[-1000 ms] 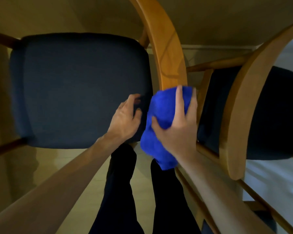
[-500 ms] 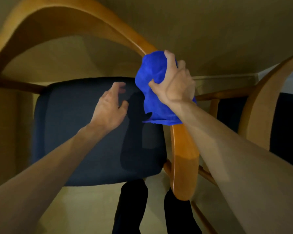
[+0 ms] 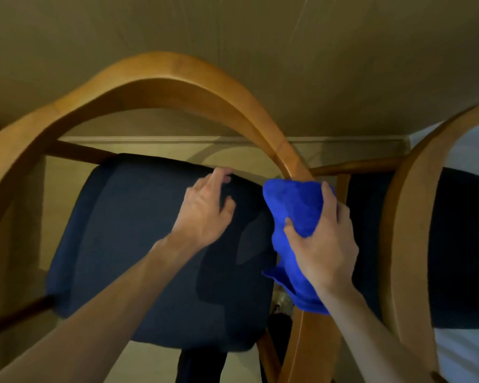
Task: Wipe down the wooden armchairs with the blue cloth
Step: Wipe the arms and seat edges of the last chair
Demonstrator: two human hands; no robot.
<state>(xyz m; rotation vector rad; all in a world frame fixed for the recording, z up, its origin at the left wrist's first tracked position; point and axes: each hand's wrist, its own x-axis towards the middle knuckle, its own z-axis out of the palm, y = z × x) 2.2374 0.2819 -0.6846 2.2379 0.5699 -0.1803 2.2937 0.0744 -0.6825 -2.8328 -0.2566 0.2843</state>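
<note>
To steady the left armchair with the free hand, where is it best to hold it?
Likely the curved wooden rail, gripped from above on its bare top arc. The left hand is open over the dark seat; the right hand holds the blue cloth on the rail's right side.

Right hand (image 3: 325, 244) grips the blue cloth (image 3: 293, 214) on the curved wooden armrest (image 3: 177, 78), frame centre-right; left hand (image 3: 205, 214) hovers over the dark seat (image 3: 138, 244).
</note>
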